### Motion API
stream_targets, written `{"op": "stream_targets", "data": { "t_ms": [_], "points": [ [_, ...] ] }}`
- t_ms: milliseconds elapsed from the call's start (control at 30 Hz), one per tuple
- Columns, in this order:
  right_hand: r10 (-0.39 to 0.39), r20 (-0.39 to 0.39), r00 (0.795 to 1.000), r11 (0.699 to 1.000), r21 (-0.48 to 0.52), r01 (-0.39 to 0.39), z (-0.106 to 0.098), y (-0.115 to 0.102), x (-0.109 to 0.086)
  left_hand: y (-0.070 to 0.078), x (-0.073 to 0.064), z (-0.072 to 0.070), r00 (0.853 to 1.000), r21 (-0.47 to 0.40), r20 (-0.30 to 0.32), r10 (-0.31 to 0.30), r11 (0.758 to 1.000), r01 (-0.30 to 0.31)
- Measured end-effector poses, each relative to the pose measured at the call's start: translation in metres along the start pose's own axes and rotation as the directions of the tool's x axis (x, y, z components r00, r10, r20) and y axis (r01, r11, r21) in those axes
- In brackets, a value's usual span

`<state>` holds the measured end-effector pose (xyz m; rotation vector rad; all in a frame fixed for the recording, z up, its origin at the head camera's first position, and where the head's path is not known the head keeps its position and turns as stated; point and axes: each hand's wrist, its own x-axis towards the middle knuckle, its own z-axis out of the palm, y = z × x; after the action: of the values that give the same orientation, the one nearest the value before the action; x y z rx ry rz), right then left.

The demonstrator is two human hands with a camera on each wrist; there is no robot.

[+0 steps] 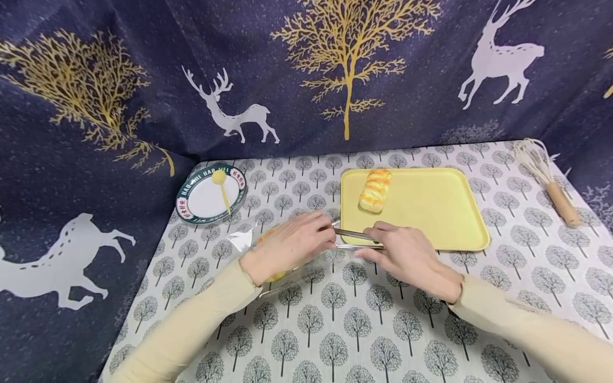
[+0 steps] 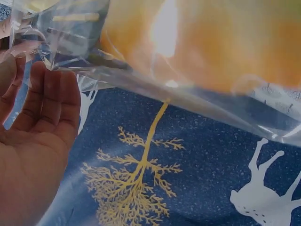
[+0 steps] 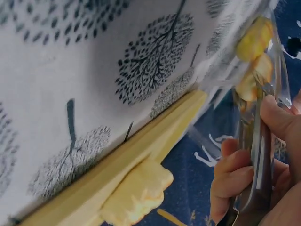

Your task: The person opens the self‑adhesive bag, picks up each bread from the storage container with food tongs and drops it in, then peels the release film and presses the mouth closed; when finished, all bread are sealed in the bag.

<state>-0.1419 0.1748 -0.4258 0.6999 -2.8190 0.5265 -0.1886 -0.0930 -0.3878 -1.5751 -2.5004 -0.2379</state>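
Note:
My left hand pinches the rim of a clear plastic bag, and its fingers show beside the crinkled film in the left wrist view. My right hand grips metal tongs, which point left into the bag's mouth. Inside the bag are yellow-orange bread pieces; one bread piece is at the tongs' tips. Whether the tips clasp it I cannot tell. In the head view my left hand covers most of the bag's contents.
A bread roll lies on the left part of a yellow tray, just beyond my right hand. At the back left, a green-rimmed plate carries a yellow spoon. A whisk with a wooden handle lies at the far right.

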Motion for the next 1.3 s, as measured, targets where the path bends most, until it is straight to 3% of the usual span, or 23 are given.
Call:
{"op": "stream_targets", "data": {
  "t_ms": [100, 300, 567, 767, 900, 1067, 1300],
  "points": [
    [-0.034, -0.018, 0.999, 0.998, -0.054, 0.033, 0.007, -0.003, 0.007, -0.001, 0.001, 0.001, 1.000, -0.008, 0.009, 0.005, 1.000, -0.005],
    [-0.035, -0.005, 0.999, 0.998, -0.055, 0.035, 0.012, -0.012, 0.017, 0.001, 0.003, 0.004, 1.000, -0.004, 0.011, 0.021, 1.000, -0.021],
    [-0.061, -0.013, 0.998, 0.994, -0.095, 0.059, 0.017, -0.018, 0.018, -0.004, 0.000, 0.003, 0.998, -0.004, 0.053, -0.023, 1.000, 0.023],
    [-0.069, -0.035, 0.997, 0.993, -0.099, 0.065, 0.021, -0.019, 0.022, -0.014, -0.003, 0.005, 0.999, 0.003, 0.032, -0.044, 0.999, 0.044],
    [-0.050, -0.015, 0.999, 0.993, -0.106, 0.048, 0.020, -0.015, 0.024, -0.020, -0.005, 0.005, 0.998, -0.084, 0.022, -0.063, 0.994, 0.065],
    [0.004, 0.033, 0.999, 0.992, -0.125, 0.000, 0.013, -0.007, 0.021, -0.032, -0.011, 0.004, 0.996, -0.242, -0.011, -0.094, 0.966, 0.088],
    [0.001, 0.021, 1.000, 0.992, -0.129, 0.002, 0.003, 0.002, 0.016, -0.040, -0.015, -0.001, 0.991, -0.288, -0.019, -0.133, 0.950, 0.121]
  ]
}}
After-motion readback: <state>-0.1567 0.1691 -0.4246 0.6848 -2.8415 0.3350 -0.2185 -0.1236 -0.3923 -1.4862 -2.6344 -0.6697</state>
